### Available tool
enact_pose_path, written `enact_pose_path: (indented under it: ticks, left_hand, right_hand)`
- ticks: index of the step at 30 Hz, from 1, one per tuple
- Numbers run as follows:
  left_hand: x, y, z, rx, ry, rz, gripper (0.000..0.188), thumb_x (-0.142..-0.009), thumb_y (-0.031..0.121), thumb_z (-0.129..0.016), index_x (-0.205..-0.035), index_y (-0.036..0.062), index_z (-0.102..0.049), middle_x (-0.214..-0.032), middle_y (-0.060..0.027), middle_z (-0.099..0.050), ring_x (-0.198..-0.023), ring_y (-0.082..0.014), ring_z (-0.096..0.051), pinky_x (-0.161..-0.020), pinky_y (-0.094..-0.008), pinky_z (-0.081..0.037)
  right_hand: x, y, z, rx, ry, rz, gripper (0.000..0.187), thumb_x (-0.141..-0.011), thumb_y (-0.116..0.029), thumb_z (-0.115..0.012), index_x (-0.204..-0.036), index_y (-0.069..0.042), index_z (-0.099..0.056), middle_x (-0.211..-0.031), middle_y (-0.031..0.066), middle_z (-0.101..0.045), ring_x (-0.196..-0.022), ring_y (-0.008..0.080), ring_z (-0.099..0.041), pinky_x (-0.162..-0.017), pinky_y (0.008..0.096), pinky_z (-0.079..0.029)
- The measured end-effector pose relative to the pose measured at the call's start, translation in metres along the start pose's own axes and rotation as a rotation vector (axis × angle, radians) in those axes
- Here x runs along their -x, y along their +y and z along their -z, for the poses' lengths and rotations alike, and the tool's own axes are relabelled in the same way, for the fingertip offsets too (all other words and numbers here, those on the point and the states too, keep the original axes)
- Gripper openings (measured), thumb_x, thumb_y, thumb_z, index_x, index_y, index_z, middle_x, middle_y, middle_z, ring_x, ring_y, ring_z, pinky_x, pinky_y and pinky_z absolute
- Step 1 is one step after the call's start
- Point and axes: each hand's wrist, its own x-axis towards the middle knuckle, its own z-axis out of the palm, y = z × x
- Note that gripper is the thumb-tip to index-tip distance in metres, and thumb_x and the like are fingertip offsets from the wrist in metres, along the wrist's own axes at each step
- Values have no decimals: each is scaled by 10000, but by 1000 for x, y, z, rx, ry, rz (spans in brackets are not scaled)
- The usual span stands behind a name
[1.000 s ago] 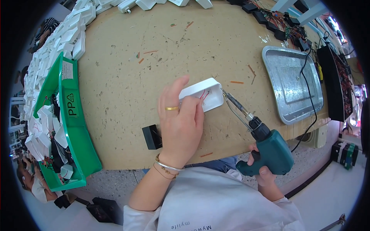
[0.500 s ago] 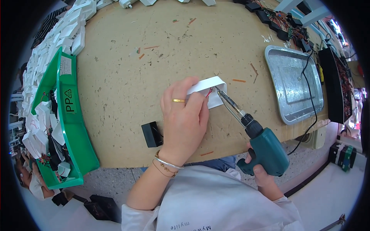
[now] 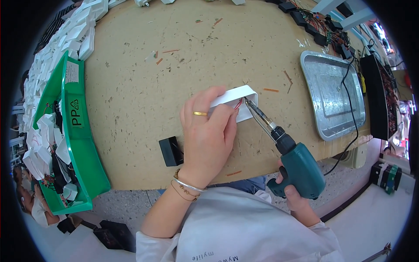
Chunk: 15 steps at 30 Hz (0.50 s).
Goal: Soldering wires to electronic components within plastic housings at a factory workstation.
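My left hand [image 3: 207, 126] is closed around a white plastic housing [image 3: 235, 93], holding it tilted on the table with its hollow side toward the right. Thin red wires [image 3: 238, 105] show inside. In my right hand [image 3: 293, 196] is a green pistol-shaped soldering gun [image 3: 302, 168]; its fingers wrap the handle near the trigger. The metal tip and a thin feed tube reach into the housing's open end, close to the wires. Whether the tip touches anything inside cannot be made out. A small black box [image 3: 169, 152] sits by my left wrist.
At the left stands a green bin [image 3: 85, 148] of white and black parts, with white housings [image 3: 72, 39] piled behind. A metal tray [image 3: 334, 98] lies right, crossed by a black cord [image 3: 349, 96]. Wired black boxes [image 3: 310, 28] fill the far right; copper-coloured strips [image 3: 271, 90] are scattered about.
Hardly anything differs. The soldering gun and my right hand have shifted very slightly left; the whole view has moved a touch. Both grips stay the same.
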Motion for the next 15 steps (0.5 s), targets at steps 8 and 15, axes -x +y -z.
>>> enact_pose_path:
  ticks: [8, 15]
  left_hand:
    - [1, -1, 0, 9, 11, 20, 118, -731, 33, -663, -782, 48, -559, -1110, -99, -538, -996, -304, -498, -867, -415, -375]
    - [-1, -1, 1, -39, -2, 0, 98, -750, -1, -666, -750, 47, -581, -1129, -90, -534, -946, -238, -510, -674, -295, -466]
  right_hand:
    - [-1, 0, -1, 0, 1, -2, 706, -769, -431, -687, -1242, 44, -464, -1173, 129, -557, -783, 130, -545, -697, 277, -451]
    - [-2, 0, -2, 18, 10, 35, 702, -773, -435, -683, -1233, 50, -469, -1163, 138, -560, -769, 132, -553, -687, 278, -455]
